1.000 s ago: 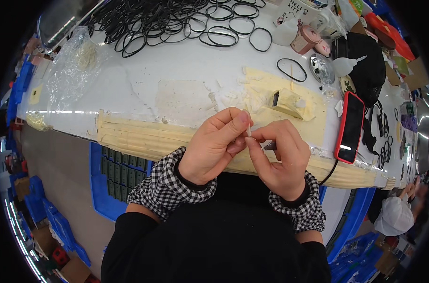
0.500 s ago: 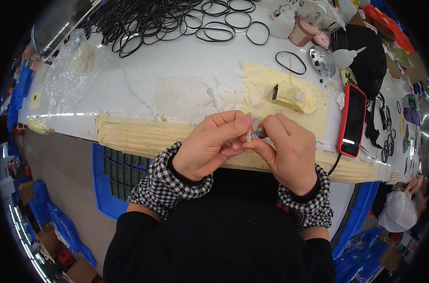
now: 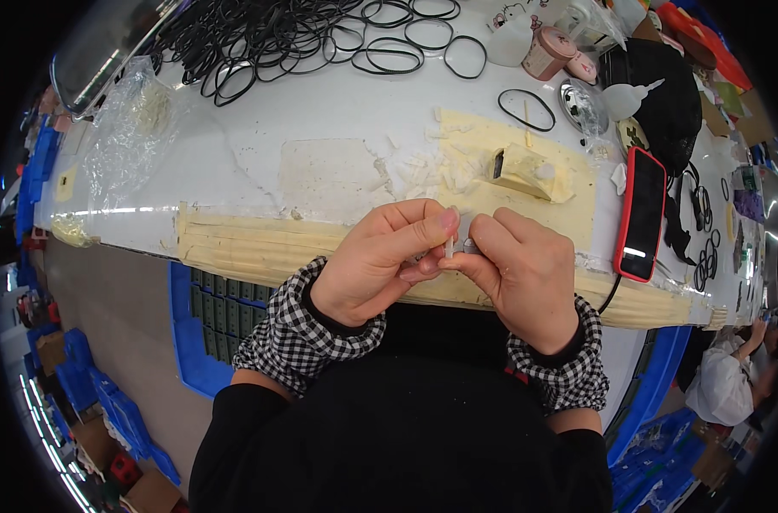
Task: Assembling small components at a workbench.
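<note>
Pinching a white strip [image 3: 449,247] with left hand [image 3: 373,263], likely for steadiness, and a grey piece [image 3: 469,244] beside it with right hand [image 3: 526,272].

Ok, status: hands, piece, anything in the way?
Left hand pinching small white piece. Right hand gripping small grey item, mostly hidden, thumb at piece's lower end. Yellow-wrapped block and white scraps beyond the hands, not between them.

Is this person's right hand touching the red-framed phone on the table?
Apart. The head view shows the right hand to the left of the red-framed phone, with a strip of the table visible between them.
</note>
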